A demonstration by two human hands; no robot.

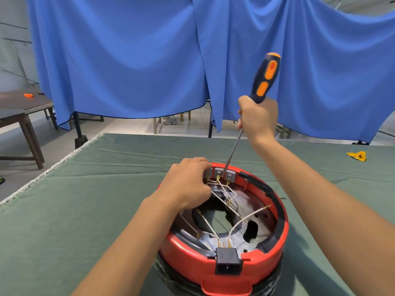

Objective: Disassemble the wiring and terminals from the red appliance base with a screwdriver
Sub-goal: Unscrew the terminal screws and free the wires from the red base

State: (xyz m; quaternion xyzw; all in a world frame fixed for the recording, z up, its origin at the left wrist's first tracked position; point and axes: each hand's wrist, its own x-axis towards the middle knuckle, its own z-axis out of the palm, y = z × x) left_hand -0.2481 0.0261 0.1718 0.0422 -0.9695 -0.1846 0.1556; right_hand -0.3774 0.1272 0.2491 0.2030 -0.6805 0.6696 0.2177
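A green table (89, 189) carries the red base (265, 259), open side up, near its front edge. The right hand (257, 119) is closed around the screwdriver (264, 82), whose tip meets the grey terminals (220, 174) at the far rim. The left hand (188, 184) rests on the rim there, perhaps pinching the white wires (226, 193).

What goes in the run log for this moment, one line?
right hand: grips screwdriver, tip at far-rim terminal block | left hand: steadies red base beside terminals | white wires: attached
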